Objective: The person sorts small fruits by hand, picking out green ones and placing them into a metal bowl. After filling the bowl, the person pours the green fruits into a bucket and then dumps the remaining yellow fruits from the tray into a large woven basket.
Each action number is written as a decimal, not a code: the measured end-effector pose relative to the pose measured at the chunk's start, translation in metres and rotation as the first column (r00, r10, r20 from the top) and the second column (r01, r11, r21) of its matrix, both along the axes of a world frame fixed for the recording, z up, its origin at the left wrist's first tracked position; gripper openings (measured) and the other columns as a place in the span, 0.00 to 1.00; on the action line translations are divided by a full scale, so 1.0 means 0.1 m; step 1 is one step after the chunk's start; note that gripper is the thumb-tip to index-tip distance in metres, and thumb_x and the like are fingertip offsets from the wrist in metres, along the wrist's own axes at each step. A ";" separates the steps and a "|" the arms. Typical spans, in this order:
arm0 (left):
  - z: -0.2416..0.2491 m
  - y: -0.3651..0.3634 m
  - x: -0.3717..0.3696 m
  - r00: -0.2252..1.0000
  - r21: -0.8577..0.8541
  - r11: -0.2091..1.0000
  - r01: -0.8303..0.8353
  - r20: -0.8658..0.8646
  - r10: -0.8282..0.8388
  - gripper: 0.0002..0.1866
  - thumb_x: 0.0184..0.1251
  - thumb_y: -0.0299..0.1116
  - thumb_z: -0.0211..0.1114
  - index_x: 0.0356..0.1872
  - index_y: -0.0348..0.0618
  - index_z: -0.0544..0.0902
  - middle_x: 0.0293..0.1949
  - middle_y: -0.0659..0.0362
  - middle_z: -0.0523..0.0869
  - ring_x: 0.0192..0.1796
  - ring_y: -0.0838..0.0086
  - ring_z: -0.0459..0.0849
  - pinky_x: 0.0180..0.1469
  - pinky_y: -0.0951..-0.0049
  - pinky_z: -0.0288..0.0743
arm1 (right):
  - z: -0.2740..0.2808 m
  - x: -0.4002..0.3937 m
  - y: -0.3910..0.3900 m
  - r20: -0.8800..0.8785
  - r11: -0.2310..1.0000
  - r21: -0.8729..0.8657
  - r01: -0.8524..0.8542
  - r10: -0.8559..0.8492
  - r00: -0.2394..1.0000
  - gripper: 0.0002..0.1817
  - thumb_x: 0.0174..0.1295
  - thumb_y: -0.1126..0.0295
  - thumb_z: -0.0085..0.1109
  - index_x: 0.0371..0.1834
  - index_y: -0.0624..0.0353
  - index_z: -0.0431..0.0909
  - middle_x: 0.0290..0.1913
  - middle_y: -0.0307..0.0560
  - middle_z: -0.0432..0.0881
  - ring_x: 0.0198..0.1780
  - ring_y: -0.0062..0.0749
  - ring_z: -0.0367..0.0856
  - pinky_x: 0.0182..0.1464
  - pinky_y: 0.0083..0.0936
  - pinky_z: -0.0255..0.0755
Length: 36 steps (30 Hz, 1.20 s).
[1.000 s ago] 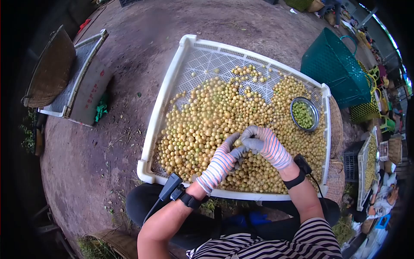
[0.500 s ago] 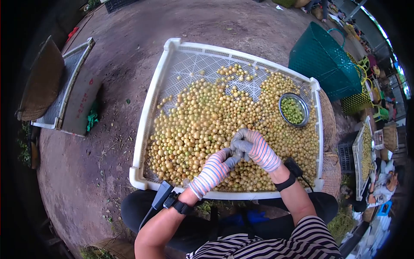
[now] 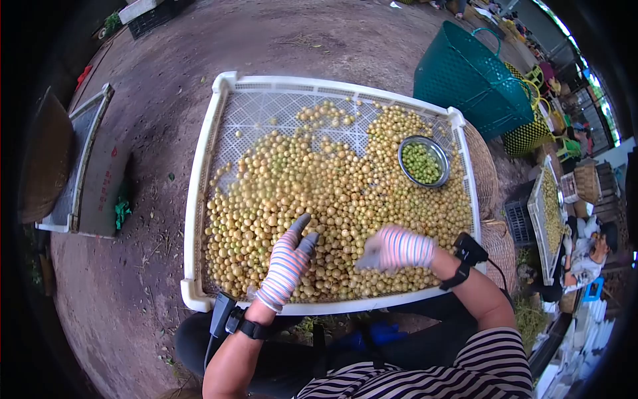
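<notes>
A white plastic mesh tray (image 3: 191, 246) lies across my lap, spread with small round yellow-green fruits (image 3: 319, 193). My left hand (image 3: 292, 249), in a striped glove with grey fingertips, is over the fruits near the tray's front left. Its thumb and fingers are apart, and nothing shows between them. My right hand (image 3: 397, 249), gloved alike, is above the fruits to the right of it. Motion smears its fingers, so I cannot make out whether it holds anything. A metal bowl (image 3: 401, 159) of greener fruits (image 3: 421, 163) sits inside the tray at the right.
Past the tray's far right corner stands a green woven basket (image 3: 465, 80), with a yellow-black basket (image 3: 528, 133) behind it. At the left a mesh tray (image 3: 90, 156) stands on edge. On the right is another fruit-filled tray (image 3: 541, 219), with a person (image 3: 588, 249) beside it.
My hands, together over the fruits before, have come apart. The left has moved left and its fingers have opened; the right is moving quickly. The view has shifted, with the tray lying further left.
</notes>
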<state>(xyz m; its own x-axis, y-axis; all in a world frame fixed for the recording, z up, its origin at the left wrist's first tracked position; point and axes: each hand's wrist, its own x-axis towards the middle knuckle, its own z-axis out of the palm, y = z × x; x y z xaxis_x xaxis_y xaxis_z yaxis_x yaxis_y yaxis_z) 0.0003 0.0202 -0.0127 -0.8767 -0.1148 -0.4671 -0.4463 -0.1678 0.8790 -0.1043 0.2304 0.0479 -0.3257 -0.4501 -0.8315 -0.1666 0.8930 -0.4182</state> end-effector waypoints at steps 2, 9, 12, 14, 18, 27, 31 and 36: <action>0.16 0.00 -0.03 0.997 0.163 0.986 -0.031 0.068 0.020 0.17 0.73 0.37 0.61 0.59 0.42 0.79 0.25 0.68 0.79 0.21 0.86 0.73 0.22 0.86 0.65 | -0.22 -0.40 0.39 -0.107 0.847 -0.022 0.531 -0.530 0.841 0.38 0.63 0.33 0.51 0.30 0.65 0.82 0.19 0.45 0.79 0.17 0.24 0.77 0.20 0.22 0.72; -0.08 0.06 -0.06 0.989 0.546 0.826 -0.140 0.039 0.142 0.17 0.72 0.40 0.63 0.52 0.38 0.79 0.36 0.62 0.82 0.36 0.76 0.82 0.35 0.78 0.76 | -1.09 -1.10 1.55 0.279 -0.028 -0.334 0.942 -0.958 0.070 0.34 0.66 0.36 0.49 0.43 0.63 0.77 0.26 0.45 0.82 0.17 0.24 0.74 0.13 0.18 0.62; -0.23 0.09 -0.07 0.990 0.646 0.760 -0.066 -0.051 0.130 0.19 0.72 0.42 0.63 0.54 0.38 0.77 0.41 0.61 0.82 0.44 0.73 0.82 0.46 0.71 0.78 | -1.29 -1.14 1.52 0.226 -0.029 -0.477 0.878 -0.970 0.091 0.24 0.70 0.50 0.49 0.42 0.65 0.77 0.26 0.47 0.83 0.17 0.25 0.74 0.14 0.21 0.64; -0.15 0.18 -0.08 0.980 0.628 0.776 -0.056 -0.113 0.162 0.20 0.72 0.43 0.62 0.55 0.39 0.76 0.43 0.61 0.81 0.47 0.73 0.81 0.49 0.69 0.77 | -1.08 -0.99 1.29 0.098 0.087 -0.521 0.849 -0.982 0.161 0.19 0.69 0.58 0.49 0.40 0.66 0.78 0.26 0.48 0.83 0.16 0.27 0.75 0.14 0.22 0.65; 0.00 0.39 -0.15 0.957 0.569 0.819 -0.069 -0.193 0.215 0.24 0.73 0.43 0.61 0.62 0.38 0.73 0.52 0.59 0.80 0.56 0.72 0.78 0.60 0.64 0.71 | -0.68 -0.46 0.87 0.163 0.385 -0.486 0.785 -0.842 0.514 0.18 0.67 0.62 0.49 0.37 0.70 0.79 0.27 0.51 0.83 0.17 0.30 0.79 0.15 0.24 0.71; 0.13 0.47 -0.28 0.818 -0.572 0.818 -0.068 -0.501 -0.282 0.26 0.67 0.29 0.62 0.66 0.40 0.72 0.70 0.44 0.67 0.74 0.49 0.62 0.74 0.60 0.56 | -0.89 0.11 0.09 0.592 0.224 -0.425 0.877 -0.664 0.457 0.20 0.71 0.58 0.49 0.39 0.67 0.81 0.28 0.50 0.86 0.19 0.31 0.81 0.17 0.25 0.76; 0.03 0.43 -0.29 0.789 -0.916 0.397 -0.050 -0.280 -0.547 0.26 0.52 0.29 0.68 0.57 0.44 0.78 0.63 0.44 0.73 0.66 0.41 0.69 0.69 0.48 0.63 | -0.78 0.02 -0.11 0.580 0.351 -0.417 0.838 -0.607 0.543 0.24 0.72 0.52 0.48 0.41 0.66 0.79 0.27 0.50 0.86 0.20 0.33 0.82 0.16 0.25 0.74; -0.10 0.33 -0.33 0.762 -0.979 0.188 -0.080 -0.182 -0.621 0.24 0.50 0.30 0.67 0.53 0.41 0.80 0.59 0.45 0.77 0.65 0.45 0.71 0.70 0.48 0.62 | -0.52 -0.63 0.18 -0.131 0.870 -0.276 0.409 -0.455 0.881 0.23 0.66 0.48 0.56 0.39 0.59 0.84 0.23 0.45 0.85 0.18 0.25 0.80 0.24 0.24 0.76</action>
